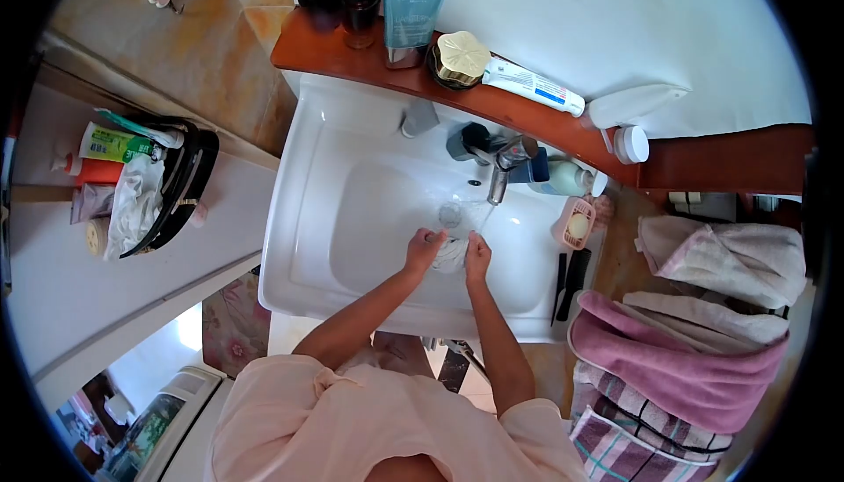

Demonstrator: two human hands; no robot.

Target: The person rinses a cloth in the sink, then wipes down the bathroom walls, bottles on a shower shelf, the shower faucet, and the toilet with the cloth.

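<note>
1. The person's left hand (pixel 425 249) is gripping one side of a crumpled, thin white cloth (pixel 449 257), its fingers closing on the fabric.
2. The right hand (pixel 477 255) is pinching the opposite side, so both hands are clamping the cloth and standing slightly apart, with the fabric spanning between them.
3. The cloth is hanging inside a glossy white rectangular sink (pixel 369 303), just on the person's side of the round metal drain (pixel 450 214).
4. A shiny chrome faucet (pixel 498 185) is sending a thin stream of clear water down near the right hand.
5. A pink plastic soap dish (pixel 561 234) is holding a pale oval soap bar (pixel 578 225) on the sink's right side; a black comb (pixel 574 283) is lying near it.
6. A reddish-brown wooden shelf (pixel 545 127) behind the sink is carrying a blue-green squeeze tube (pixel 415 7) marked "50", standing upright, and a white toothpaste tube (pixel 532 85), lying flat.
</note>
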